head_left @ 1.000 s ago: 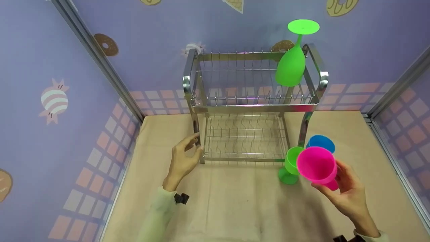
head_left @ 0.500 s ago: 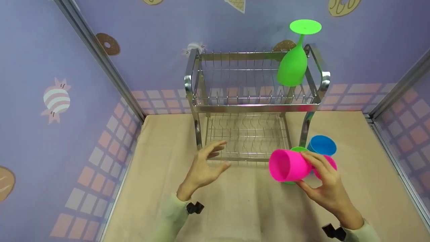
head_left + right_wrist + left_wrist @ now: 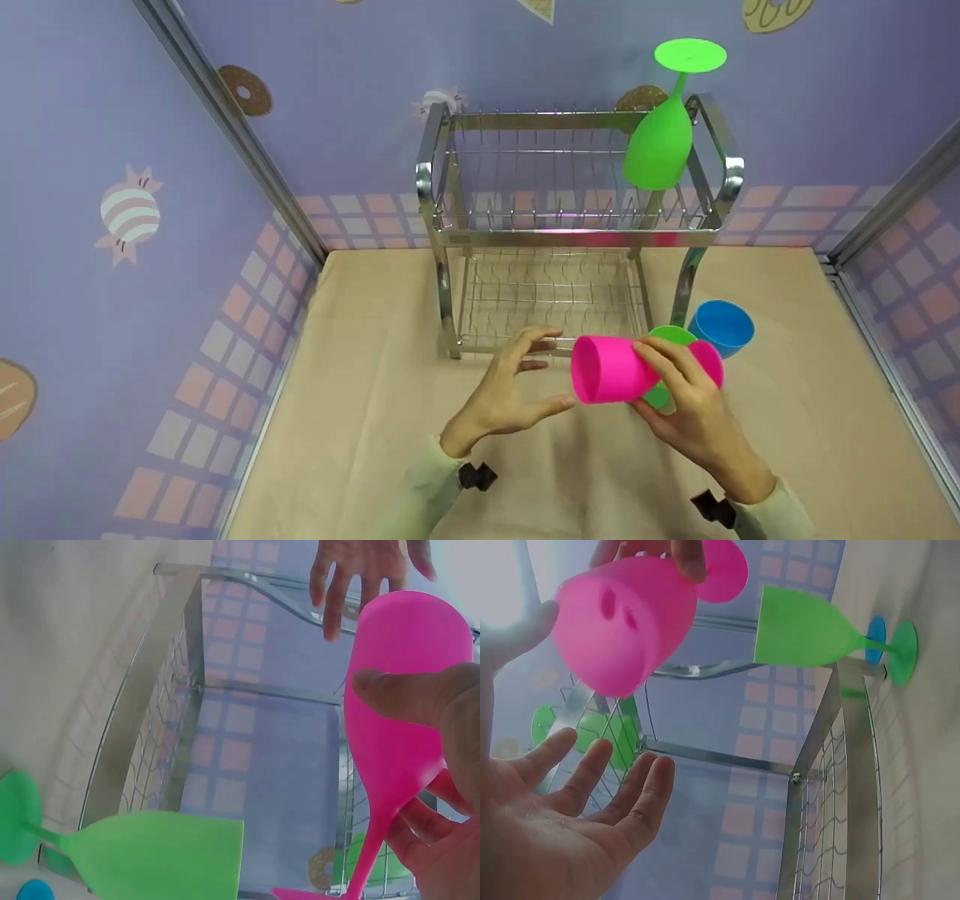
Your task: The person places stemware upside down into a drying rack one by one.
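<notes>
A pink goblet (image 3: 611, 369) is tilted on its side in the air, its mouth facing left. My right hand (image 3: 694, 409) grips it around the lower bowl and stem, as the right wrist view also shows. Just left of the rim, my left hand (image 3: 510, 397) is held with fingers spread and thumb apart, holding nothing. Behind the pink goblet a green goblet (image 3: 161, 855) stands upright on the table, partly hidden in the head view. A blue goblet (image 3: 721, 328) stands behind it to the right. Upside down on the rack's upper tier is another green goblet (image 3: 660, 146).
A two-tier metal dish rack (image 3: 577, 238) stands at the back of the table, with wire slots on both tiers. The table has a beige cloth (image 3: 360, 337). Patterned walls (image 3: 360, 112) enclose the back and sides.
My right hand has turned the pink goblet from mouth-up onto its side and moved it left. My left hand has left the rack's front leg and come right, close to the goblet's rim.
</notes>
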Tool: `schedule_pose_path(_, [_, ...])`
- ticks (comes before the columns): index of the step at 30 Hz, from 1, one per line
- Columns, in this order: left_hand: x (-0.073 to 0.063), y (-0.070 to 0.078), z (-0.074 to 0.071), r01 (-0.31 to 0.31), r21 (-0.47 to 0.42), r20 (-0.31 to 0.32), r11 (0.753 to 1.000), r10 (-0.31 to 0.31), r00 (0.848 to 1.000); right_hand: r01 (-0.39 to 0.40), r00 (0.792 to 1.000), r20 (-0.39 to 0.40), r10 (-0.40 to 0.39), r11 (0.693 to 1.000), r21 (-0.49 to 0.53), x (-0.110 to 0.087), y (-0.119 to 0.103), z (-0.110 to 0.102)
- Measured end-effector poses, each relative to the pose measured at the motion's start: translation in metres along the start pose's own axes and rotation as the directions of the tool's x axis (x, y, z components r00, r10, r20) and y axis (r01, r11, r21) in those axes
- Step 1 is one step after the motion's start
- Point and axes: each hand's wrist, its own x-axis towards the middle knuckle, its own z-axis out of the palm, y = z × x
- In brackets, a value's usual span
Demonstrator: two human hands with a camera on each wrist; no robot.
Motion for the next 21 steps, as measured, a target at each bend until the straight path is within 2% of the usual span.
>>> schedule_pose_path(6, [0.002,0.000,0.012,-0.007,-0.032,-0.002,0.999,0.007,1.000,0.008,1.000,0.020,-0.007,0.999,-0.041,0.002,-0.004,0.007])
schedule_pose_path(13, [0.004,-0.001,0.018,-0.039,-0.034,0.002,0.999,0.039,0.999,-0.009,0.997,0.078,0.017,0.995,-0.101,0.002,-0.009,0.009])
schedule_pose_path(21, [0.008,-0.007,0.023,-0.067,-0.008,0.005,0.998,0.067,0.998,0.047,0.998,0.056,-0.041,0.993,-0.108,0.006,-0.014,0.015])
